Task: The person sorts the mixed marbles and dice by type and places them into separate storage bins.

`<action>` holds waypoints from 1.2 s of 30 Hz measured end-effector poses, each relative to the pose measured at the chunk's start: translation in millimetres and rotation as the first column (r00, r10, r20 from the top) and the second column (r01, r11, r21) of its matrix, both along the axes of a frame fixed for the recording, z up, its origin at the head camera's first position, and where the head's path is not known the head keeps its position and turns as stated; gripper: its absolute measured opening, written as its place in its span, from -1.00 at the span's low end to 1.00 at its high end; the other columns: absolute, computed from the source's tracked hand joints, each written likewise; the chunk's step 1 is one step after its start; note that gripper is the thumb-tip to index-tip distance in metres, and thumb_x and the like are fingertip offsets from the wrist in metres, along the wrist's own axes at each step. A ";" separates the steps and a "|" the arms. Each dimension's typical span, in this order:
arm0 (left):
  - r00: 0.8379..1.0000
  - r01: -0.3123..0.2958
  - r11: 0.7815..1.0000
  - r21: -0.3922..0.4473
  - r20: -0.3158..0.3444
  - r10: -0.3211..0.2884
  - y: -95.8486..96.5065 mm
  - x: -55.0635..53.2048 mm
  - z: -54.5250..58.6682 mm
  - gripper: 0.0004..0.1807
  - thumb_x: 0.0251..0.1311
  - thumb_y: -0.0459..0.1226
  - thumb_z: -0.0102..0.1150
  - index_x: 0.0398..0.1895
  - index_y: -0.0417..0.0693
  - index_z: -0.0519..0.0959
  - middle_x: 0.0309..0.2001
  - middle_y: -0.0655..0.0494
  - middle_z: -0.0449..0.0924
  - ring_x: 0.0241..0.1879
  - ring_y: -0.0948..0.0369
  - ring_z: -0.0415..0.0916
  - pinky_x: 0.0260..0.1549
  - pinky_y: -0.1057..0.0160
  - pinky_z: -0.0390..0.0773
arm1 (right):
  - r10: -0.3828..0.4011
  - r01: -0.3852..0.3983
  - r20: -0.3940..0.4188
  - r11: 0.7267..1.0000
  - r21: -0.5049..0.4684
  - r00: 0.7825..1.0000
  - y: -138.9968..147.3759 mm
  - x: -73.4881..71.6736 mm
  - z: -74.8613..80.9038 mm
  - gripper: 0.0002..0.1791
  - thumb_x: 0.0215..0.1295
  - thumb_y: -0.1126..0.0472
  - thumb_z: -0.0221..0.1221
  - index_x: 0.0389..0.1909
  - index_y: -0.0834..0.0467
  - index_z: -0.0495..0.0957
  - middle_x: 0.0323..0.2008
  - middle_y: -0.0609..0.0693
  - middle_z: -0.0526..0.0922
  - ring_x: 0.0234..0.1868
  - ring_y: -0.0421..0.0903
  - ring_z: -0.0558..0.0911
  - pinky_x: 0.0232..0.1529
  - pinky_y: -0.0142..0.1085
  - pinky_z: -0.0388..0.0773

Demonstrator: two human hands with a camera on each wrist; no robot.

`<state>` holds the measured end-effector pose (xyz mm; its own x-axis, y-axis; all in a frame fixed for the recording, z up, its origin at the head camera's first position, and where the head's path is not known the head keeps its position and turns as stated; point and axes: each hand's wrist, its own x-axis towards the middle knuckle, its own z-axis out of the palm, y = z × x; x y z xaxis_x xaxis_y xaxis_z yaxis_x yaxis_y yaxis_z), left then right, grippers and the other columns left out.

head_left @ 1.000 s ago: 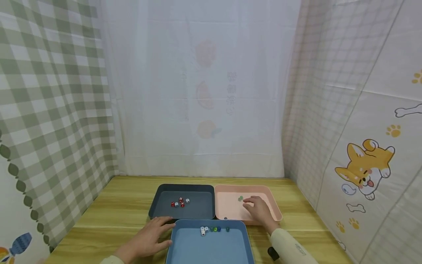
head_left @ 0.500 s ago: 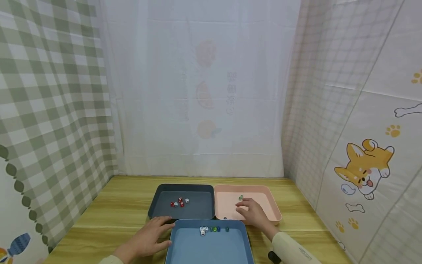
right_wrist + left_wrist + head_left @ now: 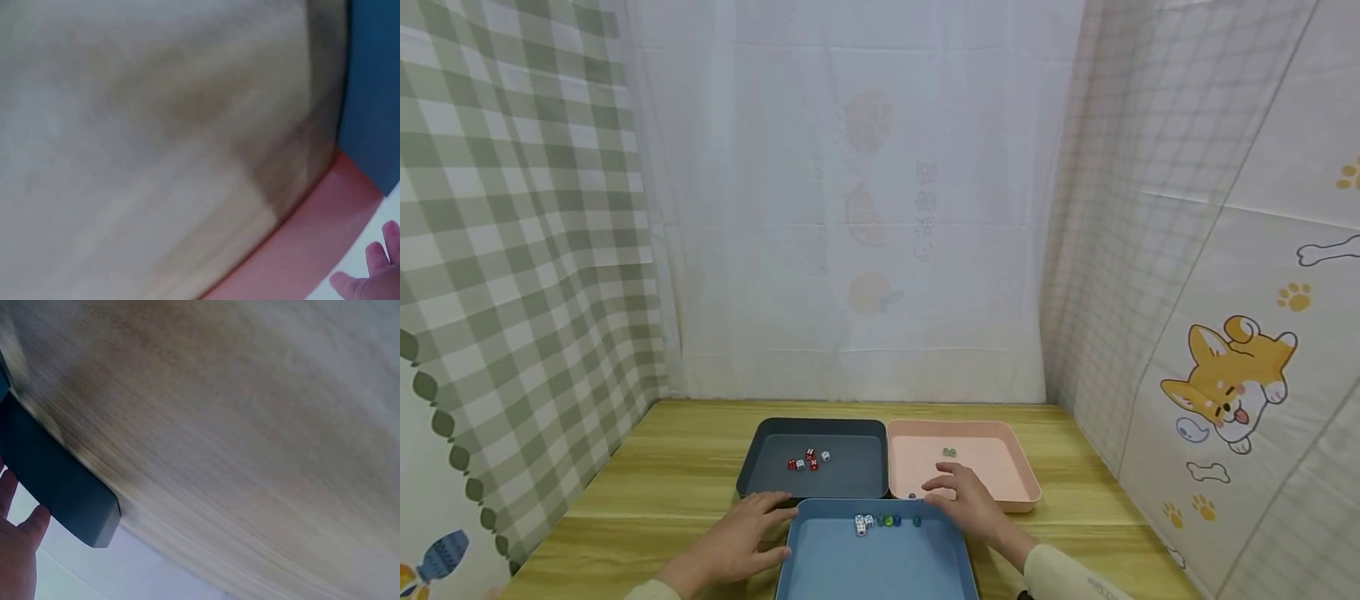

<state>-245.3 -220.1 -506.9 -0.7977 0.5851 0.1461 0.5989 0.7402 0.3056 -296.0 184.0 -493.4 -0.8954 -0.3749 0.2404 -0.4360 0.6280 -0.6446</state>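
Note:
My left hand point(image 3: 741, 537) rests at the left rim of the blue tray point(image 3: 880, 567), its fingers relaxed and spread. In the left wrist view, its fingers lie along a dark tray wall point(image 3: 62, 478). The right hand point(image 3: 970, 504) hovers where the pink tray point(image 3: 1000, 454) meets the blue one, fingers apart and holding nothing. Two pale green marbles point(image 3: 950, 452) lie beyond its fingertips; a dark marble point(image 3: 912, 497) is by the pink tray's near wall. Inside the blue tray, three white dice point(image 3: 861, 525) sit left of several green and blue marbles point(image 3: 889, 521).
A dark grey tray point(image 3: 850, 479) stands at the back left with several red and white dice point(image 3: 811, 455) in it. All three trays adjoin on a wood-grain table point(image 3: 685, 467). Checked cloth point(image 3: 550, 208) hangs on the left, and a white curtain point(image 3: 850, 350) behind.
My right hand has moved left and nearer to me, from over the pink tray to the blue tray's corner. The pale green marbles shifted to lie side by side. The left hand stayed put.

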 end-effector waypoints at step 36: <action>1.000 0.001 1.000 0.019 -0.019 0.000 -2.7 -1.4 -7.0 -0.37 0.37 0.16 0.04 0.32 -0.01 0.50 0.33 -0.11 0.38 0.27 -0.17 0.33 0.14 -0.37 0.30 | -0.011 0.045 -0.116 0.953 0.299 0.993 -18.1 11.1 -26.9 -0.94 0.05 0.11 0.46 -0.47 -0.09 0.75 0.11 0.19 0.57 0.32 0.34 0.32 0.22 0.52 -0.20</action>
